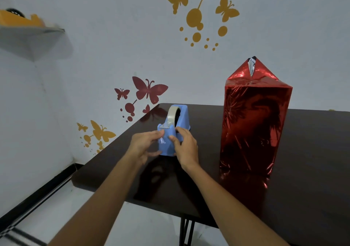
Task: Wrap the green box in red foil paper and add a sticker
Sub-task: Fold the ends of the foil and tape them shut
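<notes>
My right hand grips blue tape dispenser on table; left hand pinches loose tape strip; red foil box stands upright, apart on right

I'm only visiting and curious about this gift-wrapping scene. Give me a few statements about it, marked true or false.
1. The box stands upright on the table, covered in red foil. True.
2. Both hands are on the box. False: the left hand and right hand are at the tape dispenser, and the box stands untouched to their right.
3. The tape dispenser is green. False: it is blue.
4. The foil on top of the box lies flat. False: the foil top rises to a peak, with some silver underside showing.
5. Butterfly decals decorate the wall. True.
</notes>
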A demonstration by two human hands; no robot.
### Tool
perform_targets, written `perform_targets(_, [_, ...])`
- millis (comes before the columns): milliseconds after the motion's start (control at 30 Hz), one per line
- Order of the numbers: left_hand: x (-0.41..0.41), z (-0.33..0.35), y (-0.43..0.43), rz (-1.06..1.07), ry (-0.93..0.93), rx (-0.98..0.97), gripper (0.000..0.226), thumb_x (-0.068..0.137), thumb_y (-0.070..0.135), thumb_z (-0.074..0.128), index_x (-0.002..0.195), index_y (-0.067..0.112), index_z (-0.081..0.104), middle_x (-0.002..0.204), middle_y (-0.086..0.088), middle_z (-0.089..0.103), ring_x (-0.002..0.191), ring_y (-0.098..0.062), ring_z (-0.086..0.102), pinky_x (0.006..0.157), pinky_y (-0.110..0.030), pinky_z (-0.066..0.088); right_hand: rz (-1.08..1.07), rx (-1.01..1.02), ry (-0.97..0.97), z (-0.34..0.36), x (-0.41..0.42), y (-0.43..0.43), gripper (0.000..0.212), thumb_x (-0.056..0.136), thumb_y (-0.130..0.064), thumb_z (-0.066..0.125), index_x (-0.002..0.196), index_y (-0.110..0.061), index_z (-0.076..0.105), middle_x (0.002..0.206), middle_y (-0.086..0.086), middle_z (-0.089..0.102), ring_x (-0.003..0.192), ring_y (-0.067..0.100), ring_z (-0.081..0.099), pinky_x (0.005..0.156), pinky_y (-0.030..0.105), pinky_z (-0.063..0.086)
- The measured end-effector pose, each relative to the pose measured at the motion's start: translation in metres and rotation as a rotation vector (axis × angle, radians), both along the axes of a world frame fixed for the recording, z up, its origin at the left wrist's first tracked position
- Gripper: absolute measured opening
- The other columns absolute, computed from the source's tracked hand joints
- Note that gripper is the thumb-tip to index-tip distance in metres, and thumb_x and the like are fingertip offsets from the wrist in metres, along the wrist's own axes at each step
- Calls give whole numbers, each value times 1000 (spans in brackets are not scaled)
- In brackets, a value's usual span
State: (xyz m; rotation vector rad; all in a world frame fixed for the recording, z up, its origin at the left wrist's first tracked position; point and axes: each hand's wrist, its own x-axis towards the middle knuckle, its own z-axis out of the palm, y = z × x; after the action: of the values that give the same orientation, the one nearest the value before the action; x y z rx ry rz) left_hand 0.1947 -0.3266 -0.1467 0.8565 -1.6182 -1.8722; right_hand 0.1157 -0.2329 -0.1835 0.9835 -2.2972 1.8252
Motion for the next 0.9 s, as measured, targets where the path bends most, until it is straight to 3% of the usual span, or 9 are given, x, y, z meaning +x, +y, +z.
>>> perform_targets(133, [-9,-7,10,135,98,14,19,78,12,74,93,1,69,89,-4,68,84,-11,60,80,-38,48,12,-12,14,-1,-3,-1,40,92,-24,57,129,-10,53,132,2,53,120,19,49,98,33,44])
perform_targets(200, [-8,-9,13,154,112,10,17,78,10,74,90,0,68,84,-3,68,79,-11,61,74,-34,49,13,2,19,-2,-3,0,40,92,-23,58,129,-9,53,132,3,53,121,19,49,99,31,42])
perform_targets(333, [2,-30,14,235,109,18,13,74,-3,74,66,1,64,68,-10,63,76,-26,60,58,-27,52,13,41,-19,4,1,-1,38,92,-20,57,129,-10,53,132,3,53,122,19,48,97,27,39])
perform_targets(400, [10,-34,17,204,151,47,6,75,-3,72,74,0,67,73,-14,67,75,-27,62,55,-24,55,12,71,-15,10,7,7,36,93,-19,55,129,-11,52,132,3,53,121,19,49,92,23,38])
perform_targets(500, [28,-27,29,165,226,23,25,77,8,72,101,2,69,106,-7,67,90,-18,63,79,-31,51,129,74,93,31,26,38,39,93,-21,55,132,-19,47,132,-1,52,118,16,51,90,21,42])
perform_targets(567, [32,-1,49,18,265,-117,27,72,20,74,98,11,71,112,4,65,106,-16,59,89,-34,44,204,-121,306,57,38,79,45,91,-23,58,134,-23,46,130,-7,55,115,8,54,96,19,44])
perform_targets(667, [23,66,83,-294,367,-241,42,57,38,84,93,17,76,116,11,65,116,-9,56,100,-34,41,11,-381,658,101,26,143,46,83,-24,67,127,-22,51,122,-17,57,116,-5,50,97,9,37])
perform_targets(767, [-11,130,110,-519,359,-393,37,58,40,82,89,20,78,127,17,59,121,-4,52,106,-33,34,-154,-429,484,139,-8,192,77,69,-44,76,132,-45,32,133,-19,44,125,-1,40,99,10,30])
perform_targets(900, [-63,180,134,-664,188,-519,21,68,26,75,86,16,77,136,7,52,129,-9,42,113,-39,24,-46,-156,82,142,-56,208,132,49,-53,80,145,-38,-10,155,1,15,141,15,18,111,35,21])
